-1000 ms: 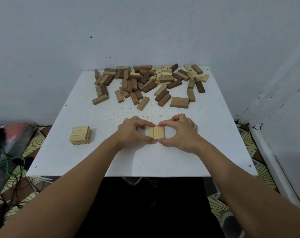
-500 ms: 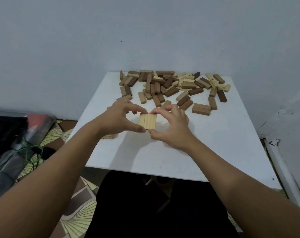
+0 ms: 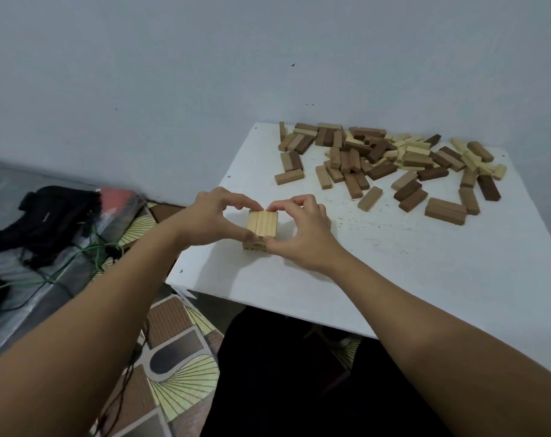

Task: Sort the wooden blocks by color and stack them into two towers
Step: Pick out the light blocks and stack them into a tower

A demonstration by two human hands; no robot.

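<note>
We've got a layer of three light blocks (image 3: 262, 223) pinched btwn left hand (image 3: 208, 218) & right hand (image 3: 302, 233), both grips closed, atop the light tower (image 3: 254, 245) near the desk (image 3: 425, 263) corner (pile (image 3: 390, 159) well apart); next: square up, release gently.

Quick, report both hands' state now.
Left hand: pinching the row of light blocks, held over the light stack.
Right hand: pinching the same row from the other side.
</note>
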